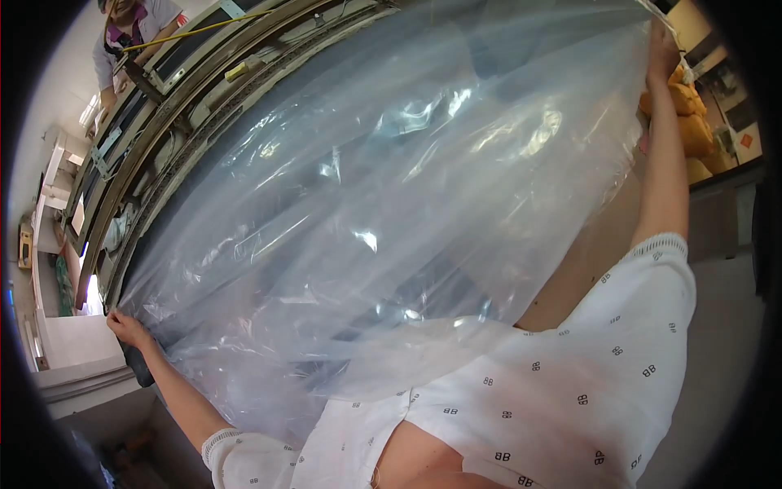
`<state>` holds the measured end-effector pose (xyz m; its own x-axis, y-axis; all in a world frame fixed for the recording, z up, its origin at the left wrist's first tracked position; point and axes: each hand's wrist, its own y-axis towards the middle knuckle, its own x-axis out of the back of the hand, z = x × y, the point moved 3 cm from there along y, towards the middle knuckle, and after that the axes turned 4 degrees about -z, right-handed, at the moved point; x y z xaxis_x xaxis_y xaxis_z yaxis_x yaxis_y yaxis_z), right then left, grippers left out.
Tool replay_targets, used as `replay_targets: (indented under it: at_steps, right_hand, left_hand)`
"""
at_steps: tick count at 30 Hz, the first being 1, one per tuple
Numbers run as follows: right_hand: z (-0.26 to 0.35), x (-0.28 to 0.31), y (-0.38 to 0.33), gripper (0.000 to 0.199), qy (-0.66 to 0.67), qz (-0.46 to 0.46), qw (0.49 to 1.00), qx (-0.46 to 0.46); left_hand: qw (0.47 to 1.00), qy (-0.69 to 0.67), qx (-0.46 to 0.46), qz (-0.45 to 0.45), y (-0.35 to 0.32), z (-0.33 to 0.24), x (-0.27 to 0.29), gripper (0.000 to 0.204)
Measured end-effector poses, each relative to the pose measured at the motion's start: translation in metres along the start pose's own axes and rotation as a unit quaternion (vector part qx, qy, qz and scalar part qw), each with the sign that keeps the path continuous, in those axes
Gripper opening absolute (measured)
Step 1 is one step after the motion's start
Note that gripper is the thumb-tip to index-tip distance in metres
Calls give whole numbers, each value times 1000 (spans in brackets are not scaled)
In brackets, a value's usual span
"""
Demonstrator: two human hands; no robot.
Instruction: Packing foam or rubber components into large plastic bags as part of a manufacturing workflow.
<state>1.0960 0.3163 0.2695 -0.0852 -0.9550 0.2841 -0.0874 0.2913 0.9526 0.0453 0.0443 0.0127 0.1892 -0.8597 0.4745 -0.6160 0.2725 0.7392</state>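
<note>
A large clear plastic sheet [391, 196] is stretched between my two widely spread arms, wrinkled and glinting with reflections. At the far left my left hand [129, 329] is closed on one corner of it, beside the end of a long machine frame. My right hand [664, 55], raised at the upper right, grips the opposite corner; its fingers are partly hidden. The sheet's near part hangs against my white patterned shirt. Through the film a dark, flat surface shows faintly. I cannot tell whether the sheet has one layer or more.
Beyond the sheet runs a long metal machine frame [155, 155] with rails and a small yellow block [237, 72]. A co-worker [134, 37] stands behind it at the upper left. Yellow bundles [692, 122] are stacked past my right arm. White ledges [81, 342] lie at the left.
</note>
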Motion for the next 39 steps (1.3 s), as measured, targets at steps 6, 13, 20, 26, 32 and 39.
replay_targets:
  at_steps: [6,13,20,26,32,39]
  right_hand:
    - [209,-23,8,44,211,-15,973,94]
    - [261,-91,-152,33,273,339,881,182]
    - [342,-86,-97,49,282,233,925,106]
    - [373,-123,-87,23,340,301,874,170]
    - [360,-139,-92,14,452,465,760,46]
    - [353,-145,-139,18,460,405,789,54]
  left_hand:
    - [975,162,131,-82,35,112,94,27]
    - [964,249,79,-42,28,119,142,27]
    - [952,292,90,-3,12,154,126,26]
    - [965,256,44,31,5,128,111,27]
    - [967,251,47,10,11,118,123,30]
    - [981,130,130,-69,8,123,148,32]
